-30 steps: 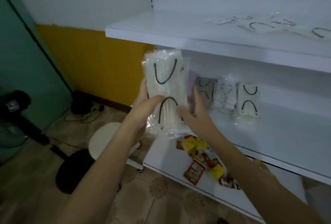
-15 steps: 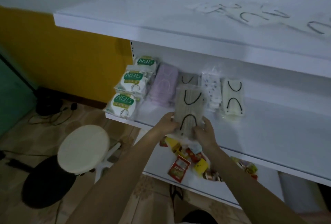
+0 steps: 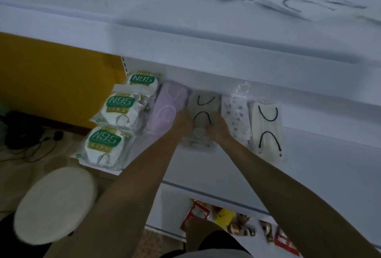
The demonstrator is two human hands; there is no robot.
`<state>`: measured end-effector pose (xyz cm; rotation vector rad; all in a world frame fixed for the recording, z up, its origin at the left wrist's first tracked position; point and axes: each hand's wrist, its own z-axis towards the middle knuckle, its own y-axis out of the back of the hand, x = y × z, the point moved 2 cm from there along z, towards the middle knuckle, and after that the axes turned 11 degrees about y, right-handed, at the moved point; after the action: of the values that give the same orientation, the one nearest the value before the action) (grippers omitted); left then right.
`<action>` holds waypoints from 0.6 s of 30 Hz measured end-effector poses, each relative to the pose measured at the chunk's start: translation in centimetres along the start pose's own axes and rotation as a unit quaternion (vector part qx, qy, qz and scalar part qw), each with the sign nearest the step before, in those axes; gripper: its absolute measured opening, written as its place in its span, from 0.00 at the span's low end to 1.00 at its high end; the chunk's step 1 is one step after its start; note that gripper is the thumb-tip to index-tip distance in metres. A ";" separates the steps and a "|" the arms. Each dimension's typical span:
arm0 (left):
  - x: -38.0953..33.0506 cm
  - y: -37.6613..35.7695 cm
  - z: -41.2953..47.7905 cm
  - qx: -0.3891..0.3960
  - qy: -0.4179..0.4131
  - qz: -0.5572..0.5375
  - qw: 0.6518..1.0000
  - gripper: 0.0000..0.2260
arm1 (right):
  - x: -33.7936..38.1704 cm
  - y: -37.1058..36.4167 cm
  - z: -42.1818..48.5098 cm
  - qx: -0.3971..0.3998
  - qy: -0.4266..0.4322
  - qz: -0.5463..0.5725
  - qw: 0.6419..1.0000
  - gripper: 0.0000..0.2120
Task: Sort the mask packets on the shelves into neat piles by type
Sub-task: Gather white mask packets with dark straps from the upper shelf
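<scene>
Grey mask packet (image 3: 203, 106) is now down on the middle shelf (image 3: 319, 165), no longer held up off its near edge as it was 0.5 s ago. It sits in the far row between the lilac mask pile (image 3: 167, 109) and the patterned mask packet (image 3: 235, 113). Left hand (image 3: 182, 120) grips its left edge and right hand (image 3: 218, 123) its right edge, fingers curled on it. N95 packets (image 3: 119, 107) lie far left.

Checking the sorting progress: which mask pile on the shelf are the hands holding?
The grey pile with black ear loops, between the pink pile and the patterned pile. Only this one has the left hand and right hand gripping its sides.
</scene>
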<state>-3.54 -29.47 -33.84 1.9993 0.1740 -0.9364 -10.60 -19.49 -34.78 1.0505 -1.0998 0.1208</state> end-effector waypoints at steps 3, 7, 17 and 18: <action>0.6 -0.8 0.3 -0.010 -0.014 0.025 1.000 0.13 | -1.0 -0.9 0.6 0.019 -0.010 -0.016 1.000 0.09; 0.3 -0.3 -0.7 -0.027 -0.047 0.018 0.998 0.13 | -0.6 -1.5 0.1 0.016 0.008 -0.029 0.999 0.16; 3.3 5.8 -8.7 -0.030 -0.086 0.038 0.995 0.19 | 4.2 2.2 -7.3 0.048 0.079 -0.080 0.993 0.23; 3.6 6.4 -9.8 -0.022 -0.096 0.038 0.994 0.19 | 5.0 2.9 -8.9 0.065 0.088 -0.081 0.991 0.25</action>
<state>7.33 -26.47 -28.89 1.8499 0.0112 -1.0609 -3.82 -13.30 -29.53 1.2178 -0.8531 0.1528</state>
